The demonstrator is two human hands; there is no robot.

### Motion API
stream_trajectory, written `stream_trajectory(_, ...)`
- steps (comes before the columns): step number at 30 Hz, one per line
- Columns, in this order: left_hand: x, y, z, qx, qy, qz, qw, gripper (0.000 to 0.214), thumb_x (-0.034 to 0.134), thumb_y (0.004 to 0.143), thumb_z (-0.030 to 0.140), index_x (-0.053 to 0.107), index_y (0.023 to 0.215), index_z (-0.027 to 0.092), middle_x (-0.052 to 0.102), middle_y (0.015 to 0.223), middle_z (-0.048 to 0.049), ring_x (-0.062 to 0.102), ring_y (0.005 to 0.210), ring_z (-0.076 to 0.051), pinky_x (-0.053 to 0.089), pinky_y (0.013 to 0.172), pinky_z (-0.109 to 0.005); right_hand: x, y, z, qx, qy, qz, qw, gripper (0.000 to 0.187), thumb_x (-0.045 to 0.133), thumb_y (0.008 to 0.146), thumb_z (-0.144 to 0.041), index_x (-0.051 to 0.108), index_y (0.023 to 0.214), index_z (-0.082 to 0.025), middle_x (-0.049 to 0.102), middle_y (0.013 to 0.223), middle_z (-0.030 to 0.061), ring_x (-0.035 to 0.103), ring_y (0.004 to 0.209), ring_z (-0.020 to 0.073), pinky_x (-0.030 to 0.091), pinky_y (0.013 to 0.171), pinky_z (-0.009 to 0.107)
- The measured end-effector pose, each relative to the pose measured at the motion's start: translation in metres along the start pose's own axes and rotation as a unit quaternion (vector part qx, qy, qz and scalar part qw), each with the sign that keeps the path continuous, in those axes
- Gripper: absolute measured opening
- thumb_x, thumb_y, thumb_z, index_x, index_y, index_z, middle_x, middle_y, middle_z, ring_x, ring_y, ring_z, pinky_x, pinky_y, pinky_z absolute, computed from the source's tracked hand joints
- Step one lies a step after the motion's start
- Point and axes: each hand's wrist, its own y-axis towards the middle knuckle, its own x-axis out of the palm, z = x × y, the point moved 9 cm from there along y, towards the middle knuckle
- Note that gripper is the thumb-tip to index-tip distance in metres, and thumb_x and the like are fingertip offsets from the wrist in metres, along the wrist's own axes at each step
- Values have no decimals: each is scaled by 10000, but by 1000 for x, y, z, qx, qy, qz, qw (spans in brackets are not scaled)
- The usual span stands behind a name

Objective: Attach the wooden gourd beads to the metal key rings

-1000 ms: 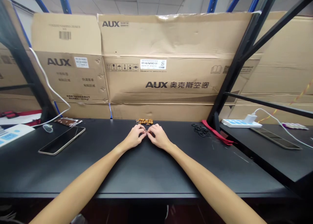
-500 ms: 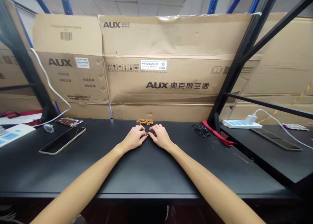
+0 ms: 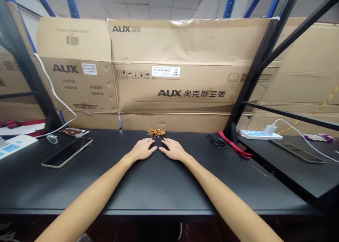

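My left hand (image 3: pixel 144 148) and my right hand (image 3: pixel 172 149) lie palm down on the black table, a small gap between them. Both are empty, with fingers stretched forward and thumbs apart. Just beyond the fingertips sits a small cluster of golden-brown beaded keychains (image 3: pixel 158 132) with metal rings. One ring (image 3: pixel 156 137) lies on the near side of the cluster, close to my right fingertips but apart from them. How many keychains are in the cluster I cannot tell.
A phone (image 3: pixel 67 152) and a patterned packet (image 3: pixel 74 132) lie to the left, near a power strip (image 3: pixel 16 148). Right of my hands are several black clips or rings (image 3: pixel 217 142) and a red strap (image 3: pixel 234 146). Cardboard (image 3: pixel 169 104) stands along the back edge, between black posts.
My fingers have let go of the small ringed item they held and drawn back slightly, flattening onto the table. A ring now shows at the front of the beaded cluster.
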Motion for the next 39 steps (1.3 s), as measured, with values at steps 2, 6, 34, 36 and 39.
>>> stream_trajectory(2,3,1,-4,-1,-2,0,1000,505,401,883,517,559,1227,182,509,1338,-122,441,1255,-270,324,1045,-412,5,1,3,1,10,-20,1000,561,385,888,-554,511,1296,-189,420,1412,108,355,1315,267,278,1066,424)
stream_trajectory(6,4,1,-6,8,-10,11,1000,518,401,879,523,570,1222,174,513,1335,-132,446,1253,-279,329,1043,-427,6,1,5,2,13,-26,1000,591,373,887,-564,490,1320,-180,392,1429,109,327,1336,274,252,1093,438)
stream_trajectory(34,3,0,1,-5,27,-29,999,558,350,899,512,529,1278,144,467,1377,-133,408,1284,-274,301,1069,-405,7,1,6,8,12,-35,999,631,357,880,-586,464,1344,-172,380,1440,97,310,1346,260,228,1112,406)
stream_trajectory(36,4,0,1,-4,25,-31,999,570,348,899,514,524,1283,132,465,1377,-143,405,1284,-284,304,1065,-415,8,1,6,8,12,-35,999,631,355,880,-587,464,1345,-174,378,1441,96,309,1347,261,230,1111,408)
stream_trajectory(39,3,0,0,-3,24,-23,999,559,349,896,521,529,1278,155,474,1372,-127,413,1280,-275,308,1063,-407,9,1,6,8,14,-32,999,631,352,881,-589,467,1342,-173,378,1440,98,309,1346,261,234,1108,413)
